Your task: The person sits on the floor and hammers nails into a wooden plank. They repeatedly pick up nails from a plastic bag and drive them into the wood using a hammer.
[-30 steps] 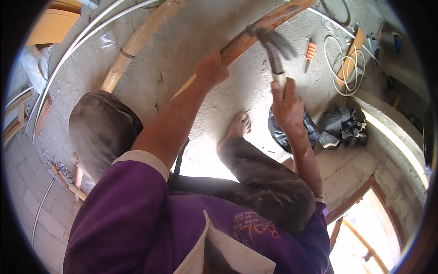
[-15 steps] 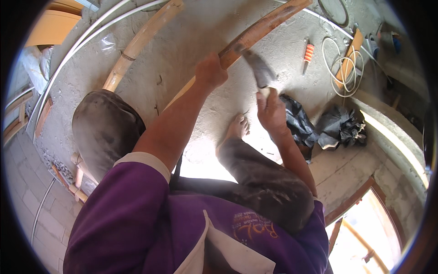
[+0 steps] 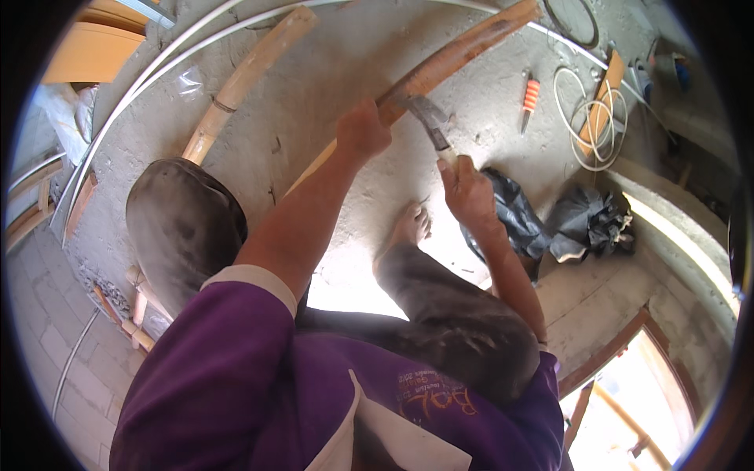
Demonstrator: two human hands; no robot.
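My left hand [image 3: 364, 131] is closed around a long brown piece of split bamboo [image 3: 463, 49], which slants from the far right down past my wrist, where a paler strip shows. In my right hand [image 3: 470, 192] is a chopping blade [image 3: 428, 124] with a pale handle. Its metal end touches or overlaps the bamboo just right of my left fist; motion blur hides its exact shape and whether it bites in. A thick round bamboo pole [image 3: 228, 86] lies on the left, its near end hidden by my knee [image 3: 184, 204].
A knife with an orange-banded handle [image 3: 531, 96] lies on the concrete floor at right. Beyond it are a coiled white cable [image 3: 559, 98] and a wooden board [image 3: 601, 110]. Black plastic bags [image 3: 585, 224] sit beside my right forearm. White pipes [image 3: 126, 98] curve along the left.
The blade has swung a little left and down, its metal end now at the bamboo beside my left hand. My left hand still grips the bamboo in nearly the same place.
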